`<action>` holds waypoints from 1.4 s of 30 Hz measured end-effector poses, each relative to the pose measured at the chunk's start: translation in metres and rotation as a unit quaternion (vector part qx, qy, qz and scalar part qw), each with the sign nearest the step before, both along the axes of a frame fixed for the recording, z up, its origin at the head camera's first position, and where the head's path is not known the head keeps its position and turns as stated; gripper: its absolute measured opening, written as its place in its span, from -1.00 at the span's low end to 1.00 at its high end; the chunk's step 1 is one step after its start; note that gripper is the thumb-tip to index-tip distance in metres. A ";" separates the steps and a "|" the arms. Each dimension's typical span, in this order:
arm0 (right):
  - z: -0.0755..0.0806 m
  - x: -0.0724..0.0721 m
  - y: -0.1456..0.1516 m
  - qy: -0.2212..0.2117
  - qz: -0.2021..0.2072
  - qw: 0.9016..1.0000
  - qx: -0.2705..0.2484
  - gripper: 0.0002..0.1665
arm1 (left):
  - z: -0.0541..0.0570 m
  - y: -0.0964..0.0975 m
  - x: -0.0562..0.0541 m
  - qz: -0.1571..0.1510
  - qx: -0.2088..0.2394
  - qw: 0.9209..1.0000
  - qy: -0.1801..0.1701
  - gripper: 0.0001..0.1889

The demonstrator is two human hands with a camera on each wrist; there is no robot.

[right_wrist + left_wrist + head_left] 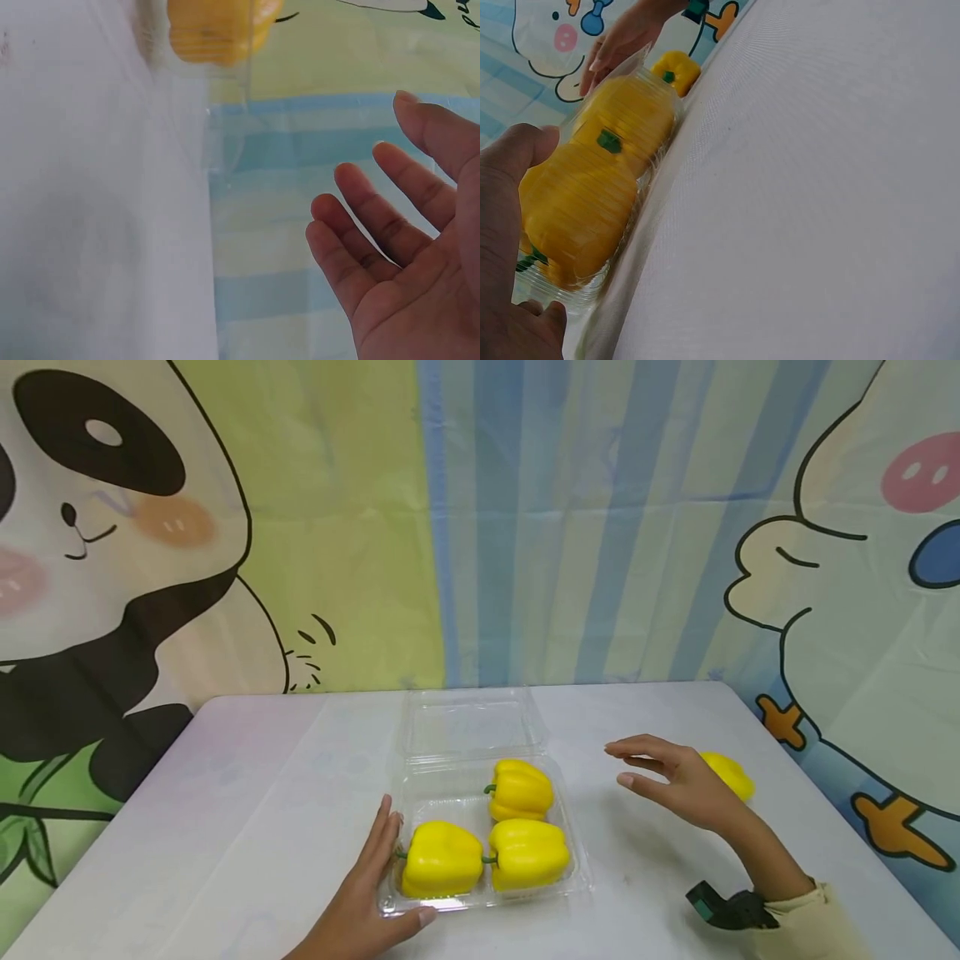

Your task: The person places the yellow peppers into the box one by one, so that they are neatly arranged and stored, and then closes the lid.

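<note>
A clear plastic clamshell box [517, 903] lies with its lid folded back, holding three yellow bell peppers: one at front left [441, 860], one at front right [529, 855] and one at back right [522, 788]. My left hand [363, 893] rests at the box's front left corner, fingers straight along the left side and thumb by the front edge. To the right of the box, my right hand [678, 781] hovers over the table with fingers spread and nothing in them. Behind it another yellow bell pepper [731, 775] is partly hidden.
The transparent lid [472, 727] lies toward the back of the white table [285, 793]. A cartoon-printed curtain [525, 527] hangs directly behind the table's far edge. A dark device [727, 908] is strapped at the right wrist.
</note>
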State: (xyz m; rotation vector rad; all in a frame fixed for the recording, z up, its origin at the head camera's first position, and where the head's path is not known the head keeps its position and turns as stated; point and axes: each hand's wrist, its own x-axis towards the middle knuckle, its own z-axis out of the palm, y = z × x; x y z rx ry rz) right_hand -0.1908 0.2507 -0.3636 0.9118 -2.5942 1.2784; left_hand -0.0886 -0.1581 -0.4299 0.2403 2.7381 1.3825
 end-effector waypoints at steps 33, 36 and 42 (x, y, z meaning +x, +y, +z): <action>0.004 -0.008 0.086 0.001 -0.072 0.995 -0.073 -0.62 | -0.002 0.000 0.000 0.004 0.002 1.000 0.003 0.21; 0.000 -0.010 0.095 -0.001 -0.067 0.993 -0.096 -0.59 | -0.002 0.000 0.000 0.004 0.002 1.000 0.003 0.21; -0.007 -0.012 0.111 -0.008 -0.116 0.989 -0.094 -0.60 | -0.003 0.001 0.000 0.002 0.002 1.000 0.016 0.20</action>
